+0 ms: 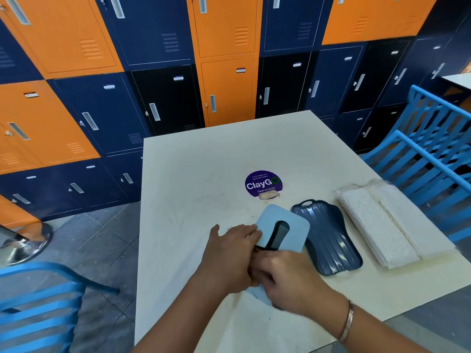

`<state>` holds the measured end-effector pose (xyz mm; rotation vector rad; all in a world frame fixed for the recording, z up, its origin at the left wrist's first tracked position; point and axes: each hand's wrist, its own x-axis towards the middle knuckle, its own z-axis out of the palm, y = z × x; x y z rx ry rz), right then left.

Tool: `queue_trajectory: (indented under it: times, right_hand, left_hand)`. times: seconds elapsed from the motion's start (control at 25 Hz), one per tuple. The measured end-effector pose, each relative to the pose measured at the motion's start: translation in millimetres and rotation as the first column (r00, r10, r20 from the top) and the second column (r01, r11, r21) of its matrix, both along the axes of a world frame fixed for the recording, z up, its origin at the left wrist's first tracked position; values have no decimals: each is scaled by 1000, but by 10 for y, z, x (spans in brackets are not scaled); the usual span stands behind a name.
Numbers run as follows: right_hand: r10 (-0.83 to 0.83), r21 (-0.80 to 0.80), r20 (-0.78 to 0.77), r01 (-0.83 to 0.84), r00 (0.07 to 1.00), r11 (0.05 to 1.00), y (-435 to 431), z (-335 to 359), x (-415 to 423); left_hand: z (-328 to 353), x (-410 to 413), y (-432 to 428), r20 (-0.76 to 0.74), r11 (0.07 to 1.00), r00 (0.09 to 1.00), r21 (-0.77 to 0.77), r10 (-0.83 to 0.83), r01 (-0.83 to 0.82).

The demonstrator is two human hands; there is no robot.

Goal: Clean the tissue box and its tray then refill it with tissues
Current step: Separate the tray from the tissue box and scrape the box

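Observation:
A light blue tissue box (293, 225) with a dark slot in its top lies on the cream table (193, 174), near the front. My left hand (229, 253) rests against the box's left side with fingers laid on its edge. My right hand (288, 278) covers the box's near end, fingers curled; what they pinch is hidden. The dark blue ribbed tray (331, 240) lies flat just right of the box. A stack of white tissues in a clear wrapper (382, 222) sits further right.
A purple round ClayGo sticker (263, 184) marks the table's middle. Blue slatted chairs stand at the right (433, 154) and front left (38, 307). Orange and navy lockers (153, 85) fill the wall behind. A chrome post base (24, 245) stands on the floor, left.

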<state>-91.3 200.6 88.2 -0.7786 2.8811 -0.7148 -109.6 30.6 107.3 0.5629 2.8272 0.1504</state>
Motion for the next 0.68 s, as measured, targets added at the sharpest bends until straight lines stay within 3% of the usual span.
queue_trajectory:
  times: [0.08,0.24,0.36,0.52,0.6,0.68]
  right_hand:
    - [-150,54,-68,154,986,987,76,19,-124]
    - [-39,139,-38,44,999,989,190,8,-226]
    - [-293,104,-118,305,949,947,308,12,-399]
    - [-156,129,-127,172,980,977,180,-35,-570]
    - [-282,120,-121,296,952,948,261,-39,-703]
    - [-290,126,-158,311,944,942,286,-72,-700]
  left_hand:
    - [5,-17,4,16,1000,1000,8,5,-5]
    - [19,-32,17,33,1000,999,9,14,-14]
    - [27,-33,31,36,1000,999,-4,12,-12]
    - [26,-32,22,26,999,999,17,29,-29]
    - [29,-28,21,30,1000,999,0,24,-24]
    - [30,-29,35,21,999,999,-18,30,-29]
